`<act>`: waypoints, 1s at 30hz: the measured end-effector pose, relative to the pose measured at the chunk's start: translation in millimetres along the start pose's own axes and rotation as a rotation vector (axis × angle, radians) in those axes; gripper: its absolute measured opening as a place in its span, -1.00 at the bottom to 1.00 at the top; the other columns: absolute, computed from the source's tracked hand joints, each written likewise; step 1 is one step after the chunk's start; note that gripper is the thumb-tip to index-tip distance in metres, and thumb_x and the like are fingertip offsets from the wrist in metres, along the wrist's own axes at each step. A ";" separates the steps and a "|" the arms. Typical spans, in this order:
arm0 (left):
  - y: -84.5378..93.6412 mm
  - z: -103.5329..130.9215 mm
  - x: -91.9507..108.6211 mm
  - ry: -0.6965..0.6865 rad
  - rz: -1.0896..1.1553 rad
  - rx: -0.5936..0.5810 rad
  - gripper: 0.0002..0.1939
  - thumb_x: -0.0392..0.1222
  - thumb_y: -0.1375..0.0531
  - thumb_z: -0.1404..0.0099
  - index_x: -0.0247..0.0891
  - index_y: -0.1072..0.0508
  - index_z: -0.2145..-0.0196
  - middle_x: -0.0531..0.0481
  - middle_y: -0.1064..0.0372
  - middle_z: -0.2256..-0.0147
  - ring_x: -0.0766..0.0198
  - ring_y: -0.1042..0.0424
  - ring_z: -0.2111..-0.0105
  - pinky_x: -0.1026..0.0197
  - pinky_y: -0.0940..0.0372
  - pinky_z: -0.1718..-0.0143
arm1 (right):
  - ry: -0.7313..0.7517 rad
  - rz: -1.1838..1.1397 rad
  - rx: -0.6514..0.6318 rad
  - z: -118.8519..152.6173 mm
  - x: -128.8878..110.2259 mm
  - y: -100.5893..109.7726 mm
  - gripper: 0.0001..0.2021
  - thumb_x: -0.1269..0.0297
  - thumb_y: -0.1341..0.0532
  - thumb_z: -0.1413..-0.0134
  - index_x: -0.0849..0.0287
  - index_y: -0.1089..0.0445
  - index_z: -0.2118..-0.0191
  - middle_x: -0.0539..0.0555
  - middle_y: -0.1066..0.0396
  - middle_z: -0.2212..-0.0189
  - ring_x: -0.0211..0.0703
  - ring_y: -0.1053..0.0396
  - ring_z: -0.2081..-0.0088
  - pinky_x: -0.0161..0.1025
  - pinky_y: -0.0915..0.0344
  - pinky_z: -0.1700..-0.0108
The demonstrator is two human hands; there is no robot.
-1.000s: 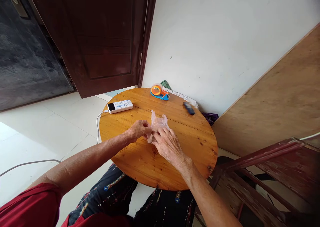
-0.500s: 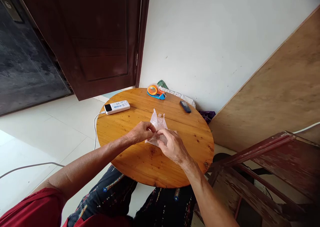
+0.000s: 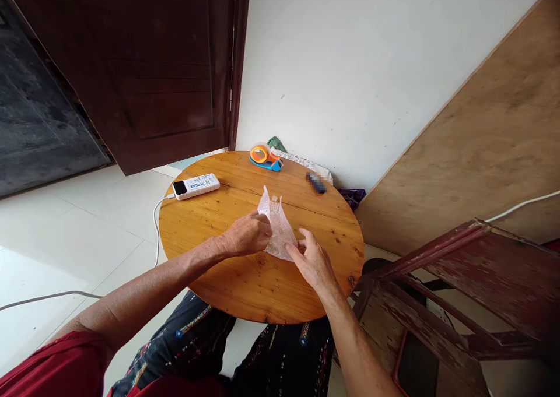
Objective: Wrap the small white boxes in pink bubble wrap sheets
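A sheet of translucent bubble wrap [image 3: 277,228] lies on the round wooden table [image 3: 262,292], its far corners sticking up. My left hand [image 3: 250,234] is closed at its left edge, fingers curled on the plastic. At the near right corner of the wrap is my right hand [image 3: 311,259], its thumb touching the edge and its fingers apart. Whether anything lies inside the wrap cannot be made out.
An orange and blue tape dispenser [image 3: 265,157] stands at the table's far edge. A white power bank [image 3: 196,186] with a cable lies left, a dark blurred object [image 3: 316,182] right. A wooden chair [image 3: 437,280] stands at the right.
My hands have moved apart. My right hand has shifted right and its fingers have spread, and the wrap's near part now lies wider. The view has shifted slightly.
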State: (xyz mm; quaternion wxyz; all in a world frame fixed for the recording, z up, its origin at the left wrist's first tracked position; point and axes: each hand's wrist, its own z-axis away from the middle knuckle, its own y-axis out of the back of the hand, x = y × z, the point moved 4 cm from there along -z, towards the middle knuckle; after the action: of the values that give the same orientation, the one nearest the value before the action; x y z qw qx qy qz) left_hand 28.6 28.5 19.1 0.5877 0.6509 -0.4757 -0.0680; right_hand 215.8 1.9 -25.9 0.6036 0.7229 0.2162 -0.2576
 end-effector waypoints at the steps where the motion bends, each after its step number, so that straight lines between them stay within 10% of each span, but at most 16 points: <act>1: 0.4 -0.1 -0.4 -0.021 -0.004 0.009 -0.81 -0.38 -0.14 -0.20 -0.27 -0.53 0.47 -0.13 -0.48 0.26 0.17 -0.42 0.21 0.17 -0.27 0.09 | 0.001 0.006 0.002 -2.8 -1.3 -1.5 -0.47 0.12 -0.24 -0.01 0.20 -0.30 -0.11 0.09 -0.54 0.35 -0.03 -0.47 0.35 -0.16 -0.27 0.29; 16: -1.3 -8.8 -7.1 -0.040 0.011 -0.059 -0.87 -0.40 -0.20 -0.08 -0.28 -0.51 0.40 -0.09 -0.48 0.33 0.16 -0.39 0.25 0.21 -0.22 0.15 | 0.024 -0.539 0.096 -0.7 -20.3 -18.1 -0.62 0.15 -0.17 -0.05 0.22 -0.35 0.03 0.08 -0.50 0.35 -0.15 -0.40 0.38 -0.22 -0.34 0.31; 30: -5.0 -8.1 -6.1 0.069 0.075 -0.049 -0.95 -0.35 -0.22 -0.15 -0.28 -0.49 0.40 -0.08 -0.49 0.35 0.16 -0.43 0.25 0.20 -0.25 0.05 | 0.085 -0.509 0.067 -4.5 -43.8 -29.4 -0.60 0.14 -0.19 -0.10 0.17 -0.39 -0.04 0.11 -0.53 0.31 -0.09 -0.47 0.32 -0.15 -0.43 0.24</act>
State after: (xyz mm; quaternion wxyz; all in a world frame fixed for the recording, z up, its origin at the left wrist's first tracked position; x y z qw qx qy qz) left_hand 33.2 37.7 14.5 0.6214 0.6201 -0.4776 -0.0349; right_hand 164.1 11.6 -19.9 0.4855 0.6749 0.4078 -0.3774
